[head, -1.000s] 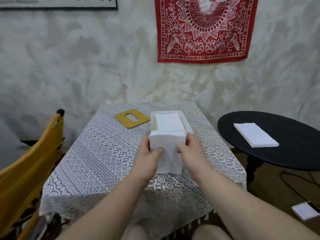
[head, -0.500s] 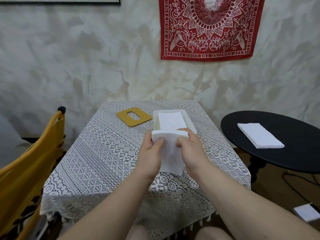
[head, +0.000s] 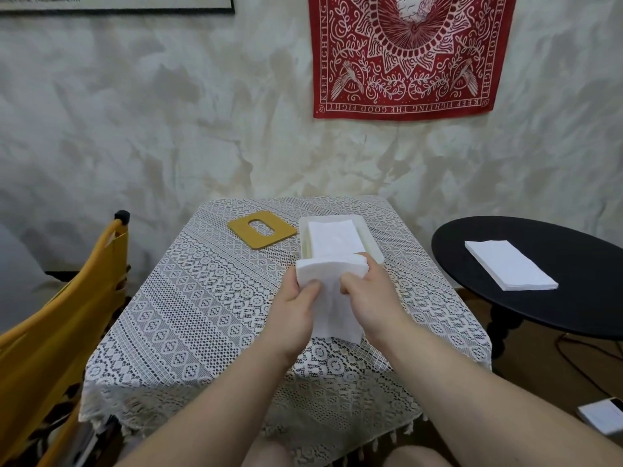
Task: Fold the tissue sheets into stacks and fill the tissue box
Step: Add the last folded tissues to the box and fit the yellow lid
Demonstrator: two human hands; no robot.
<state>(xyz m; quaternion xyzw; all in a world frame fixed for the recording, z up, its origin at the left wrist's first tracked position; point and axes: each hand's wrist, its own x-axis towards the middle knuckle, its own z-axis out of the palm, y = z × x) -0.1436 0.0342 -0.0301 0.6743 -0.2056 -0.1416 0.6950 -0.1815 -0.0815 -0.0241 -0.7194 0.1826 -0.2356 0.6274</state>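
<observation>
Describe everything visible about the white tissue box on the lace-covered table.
The white rectangular tissue box sits upright on the lace tablecloth, toward the table's far right part. Its top is open; its flat mustard-yellow lid with an oval slot lies apart, to its left. It looks like smooth plastic with rounded corners and a thin rim. A folded white tissue stack already lies inside, nearly filling it. The tissue bundle gripped by the left hand and right hand hides its near end; contact cannot be told.

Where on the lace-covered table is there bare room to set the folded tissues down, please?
Free: the lace tablecloth left of the left hand, below the yellow lid. Crowded: the far right, where the tissue box sits behind the folded tissues and the right hand.
</observation>
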